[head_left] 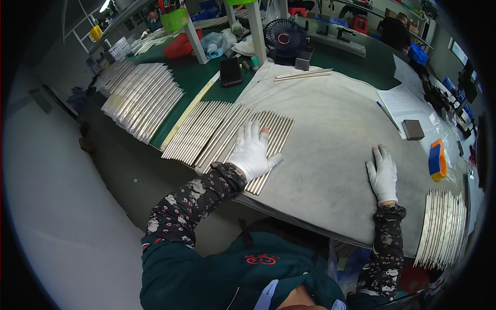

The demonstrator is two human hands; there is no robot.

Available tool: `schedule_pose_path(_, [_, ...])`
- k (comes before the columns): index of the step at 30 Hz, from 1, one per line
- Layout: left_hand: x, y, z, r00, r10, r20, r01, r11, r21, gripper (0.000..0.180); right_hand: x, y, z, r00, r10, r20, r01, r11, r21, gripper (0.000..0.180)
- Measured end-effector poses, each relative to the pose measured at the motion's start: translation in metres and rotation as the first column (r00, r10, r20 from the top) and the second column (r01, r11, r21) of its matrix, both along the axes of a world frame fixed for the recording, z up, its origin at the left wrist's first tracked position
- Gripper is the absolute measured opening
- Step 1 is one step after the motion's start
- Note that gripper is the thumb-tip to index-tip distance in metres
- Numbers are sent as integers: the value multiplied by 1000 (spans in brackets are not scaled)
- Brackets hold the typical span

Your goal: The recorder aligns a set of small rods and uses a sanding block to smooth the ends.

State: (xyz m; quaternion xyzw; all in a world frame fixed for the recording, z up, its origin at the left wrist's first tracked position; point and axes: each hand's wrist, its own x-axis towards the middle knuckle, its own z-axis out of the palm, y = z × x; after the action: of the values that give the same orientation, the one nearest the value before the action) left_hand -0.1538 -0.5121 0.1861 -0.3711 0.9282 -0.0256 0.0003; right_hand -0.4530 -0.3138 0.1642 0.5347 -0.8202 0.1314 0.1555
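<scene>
White gloves cover both my hands, with some fingertips bare. My left hand (251, 152) lies flat, fingers spread, across a row of thin shiny metal rods (279, 129) on the grey table cover. Just left of that row is another batch of similar rods (199, 129), side by side, with a few rods in the gap between. My right hand (383, 175) rests on the cover by itself, palm down, its fingers stretched forward and holding nothing. A third stack of rods (440, 230) lies at the right edge of the table.
Plastic-wrapped rod bundles (147, 101) lie at the far left. Toward the back are a black phone-like object (230, 72), a fan (285, 39) and a few loose rods (304, 75). On the right are a dark block (413, 129), papers (408, 106) and an orange-and-blue tape dispenser (437, 160). Other people sit farther off.
</scene>
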Motion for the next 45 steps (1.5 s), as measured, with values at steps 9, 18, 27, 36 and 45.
schedule_pose_path(9, [-16, 24, -3, 981, -120, -152, 139, 983, 122, 82, -1, -1, -6, 999, 30, 25, -30, 999, -16, 46])
schedule_pose_path(18, [98, -68, 1, 921, 389, 7, -389, 921, -12, 82, -1, 0, -4, 999, 0, 53, -1, 1000, 11, 46])
schedule_pose_path(27, [76, -8, -4, 996, 28, -88, -16, 990, 139, 79, -3, 4, -7, 1000, 10, -5, -10, 1000, 7, 45])
schedule_pose_path(36, [86, 4, -8, 993, -116, -25, 116, 993, -7, 77, -3, 0, -7, 999, 20, 34, -20, 1000, 7, 48])
schedule_pose_path(45, [99, -34, 3, 855, -59, -515, -94, 959, -266, 15, -8, 3, -7, 999, 32, 22, -32, 999, 6, 48])
